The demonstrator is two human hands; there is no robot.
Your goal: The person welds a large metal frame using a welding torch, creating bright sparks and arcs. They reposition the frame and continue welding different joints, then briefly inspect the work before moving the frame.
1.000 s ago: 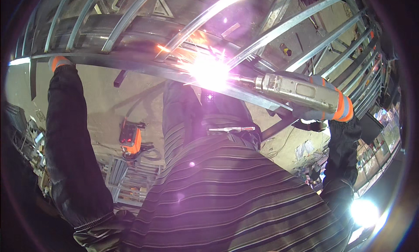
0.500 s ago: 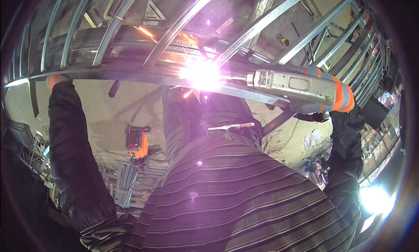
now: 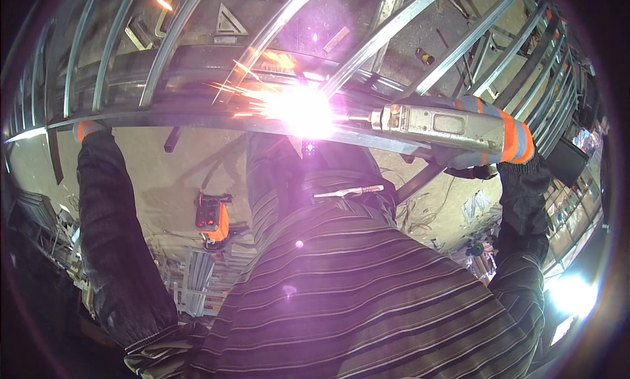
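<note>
A metal frame of long rails (image 3: 210, 122) and several slanting bars (image 3: 172, 47) stretches across the upper view. My right hand (image 3: 466, 158), in a grey and orange glove, is wrapped round a silver welding gun (image 3: 447, 124). The gun's nozzle points left along the near rail, into a white-purple glare (image 3: 302, 111) that hides its tip and the metal there. Orange sparks spray leftward from the glare. Far to the left, my gloved left hand (image 3: 90, 129) is at the near rail, its fingers hidden.
An orange and black box-shaped device (image 3: 211, 216) stands on the floor below the frame. Beyond the rails lie a triangular square (image 3: 230, 21) and a clamp-like bent piece (image 3: 161, 15). Metal lengths (image 3: 197, 280) are stacked lower left. A second bright light (image 3: 572, 295) shines lower right.
The spark spray left of the glare has become wider and denser. The whole view has shifted slightly; welding gun and glare stay at nearly the same spot on the rail.
</note>
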